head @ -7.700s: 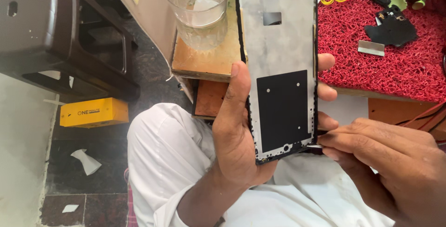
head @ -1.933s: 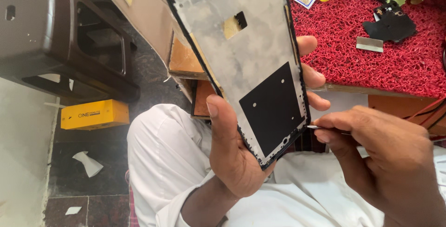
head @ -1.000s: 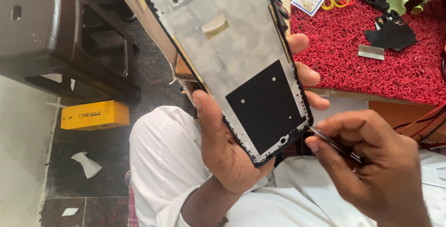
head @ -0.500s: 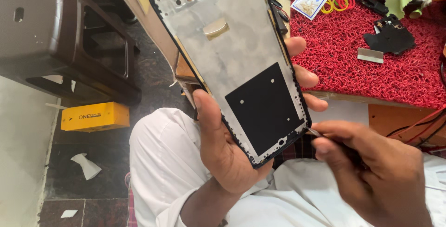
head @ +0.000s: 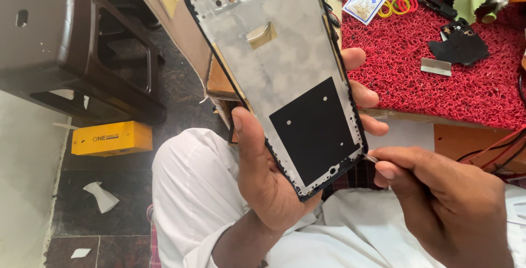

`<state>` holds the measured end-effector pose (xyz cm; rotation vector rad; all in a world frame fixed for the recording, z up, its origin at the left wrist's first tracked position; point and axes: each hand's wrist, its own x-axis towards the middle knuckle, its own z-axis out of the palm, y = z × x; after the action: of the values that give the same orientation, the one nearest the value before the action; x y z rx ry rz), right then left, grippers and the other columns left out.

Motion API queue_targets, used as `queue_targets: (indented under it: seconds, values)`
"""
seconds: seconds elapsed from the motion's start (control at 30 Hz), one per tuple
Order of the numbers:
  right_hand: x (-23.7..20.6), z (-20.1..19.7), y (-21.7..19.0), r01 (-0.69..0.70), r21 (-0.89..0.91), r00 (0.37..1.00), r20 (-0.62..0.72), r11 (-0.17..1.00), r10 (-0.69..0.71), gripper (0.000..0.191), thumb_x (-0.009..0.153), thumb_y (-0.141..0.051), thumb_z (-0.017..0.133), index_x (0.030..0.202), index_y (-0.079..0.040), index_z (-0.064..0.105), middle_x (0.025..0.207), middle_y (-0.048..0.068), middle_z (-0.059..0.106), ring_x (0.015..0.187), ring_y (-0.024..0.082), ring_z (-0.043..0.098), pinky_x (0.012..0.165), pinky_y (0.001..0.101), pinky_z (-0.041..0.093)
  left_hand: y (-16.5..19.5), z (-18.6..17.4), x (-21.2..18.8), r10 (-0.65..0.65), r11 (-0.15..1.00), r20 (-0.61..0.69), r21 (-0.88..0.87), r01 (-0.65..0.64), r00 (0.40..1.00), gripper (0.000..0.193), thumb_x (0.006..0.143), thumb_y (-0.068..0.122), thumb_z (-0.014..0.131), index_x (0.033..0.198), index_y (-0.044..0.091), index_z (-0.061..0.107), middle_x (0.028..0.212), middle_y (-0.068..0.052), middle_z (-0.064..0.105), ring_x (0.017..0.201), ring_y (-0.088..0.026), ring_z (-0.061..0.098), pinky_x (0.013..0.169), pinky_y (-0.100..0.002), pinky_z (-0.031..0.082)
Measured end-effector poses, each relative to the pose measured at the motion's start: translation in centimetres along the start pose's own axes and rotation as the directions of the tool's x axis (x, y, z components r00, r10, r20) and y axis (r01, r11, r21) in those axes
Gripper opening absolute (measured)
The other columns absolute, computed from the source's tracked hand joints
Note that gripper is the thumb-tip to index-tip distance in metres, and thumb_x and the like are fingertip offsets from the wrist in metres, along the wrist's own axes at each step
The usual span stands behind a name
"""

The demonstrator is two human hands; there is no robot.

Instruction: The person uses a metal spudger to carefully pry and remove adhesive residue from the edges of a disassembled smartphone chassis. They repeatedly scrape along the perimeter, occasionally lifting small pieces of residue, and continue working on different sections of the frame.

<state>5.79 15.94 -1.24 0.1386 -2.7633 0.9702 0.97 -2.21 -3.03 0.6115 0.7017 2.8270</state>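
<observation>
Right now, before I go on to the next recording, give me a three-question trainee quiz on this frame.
1. True or false: the left hand holds the black-rimmed grey phone frame upright, thumb across its front.
2. Where does the thin metal tool tip in the right hand meet the frame? A) top edge B) lower right corner C) centre
3. What colour is the looped-fibre mat on the bench?

Key: 1 true. 2 B. 3 red.

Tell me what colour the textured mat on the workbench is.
Red; the mat shows clearly in the head view, upper right.
</observation>
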Motion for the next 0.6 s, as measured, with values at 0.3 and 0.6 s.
queue_targets:
  seconds: [0.3,0.6]
  values:
    - [0.13,-0.1,-0.01,0.087,0.081,0.996,-0.041,0.993,-0.084,0.019,0.082,-0.003,0.078,0.097,0.001,0.067,0.093,0.008,0.075,0.081,0.01,0.072,0.067,0.023,0.059,0.02,0.09,0.17,0.011,1.0,0.002,-0.006,-0.011,1.0,0.096,0.113,0.073,0.039,0.155,-0.012,0.027,0.139,-0.026,0.047,0.107,-0.029,0.059,0.096,-0.042,0.055]
    - [0.28,0.06,0.11,-0.033,-0.02,0.999,-0.02,0.999,0.033,0.02,0.085,-0.006,0.081,0.104,-0.003,0.075,0.077,0.004,0.075,0.06,0.01,0.061,0.05,0.026,0.048,-0.48,-0.1,0.31,0.017,1.0,-0.022,-0.026,-0.017,1.0,0.094,0.114,0.073,0.038,0.155,-0.012,0.028,0.138,-0.025,0.048,0.107,-0.03,0.06,0.096,-0.042,0.056]
